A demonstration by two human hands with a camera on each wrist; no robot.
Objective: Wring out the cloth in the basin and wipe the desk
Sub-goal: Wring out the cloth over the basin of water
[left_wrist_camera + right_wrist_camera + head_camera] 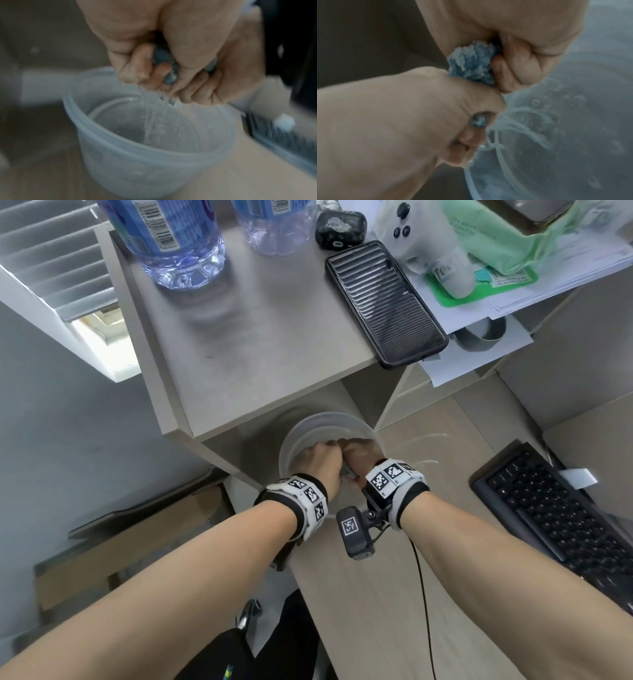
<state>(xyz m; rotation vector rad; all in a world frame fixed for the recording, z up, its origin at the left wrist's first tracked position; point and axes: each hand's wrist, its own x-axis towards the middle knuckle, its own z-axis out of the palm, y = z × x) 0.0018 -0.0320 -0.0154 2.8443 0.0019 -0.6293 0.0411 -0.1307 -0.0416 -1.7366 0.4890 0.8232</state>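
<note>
A translucent plastic basin stands on the light wooden desk, just under a raised shelf. Both fists sit together above it. My left hand and my right hand each grip one end of a small blue cloth, which bulges out between them. In the left wrist view the cloth shows between the left hand and the right hand, and water streams down into the basin. In the right wrist view the right hand is above the left hand, with the wet basin below.
A black keyboard lies on the desk to the right. The grey shelf above the basin carries two water bottles, a black phone, papers and a white controller. A cable hangs from the right wrist camera.
</note>
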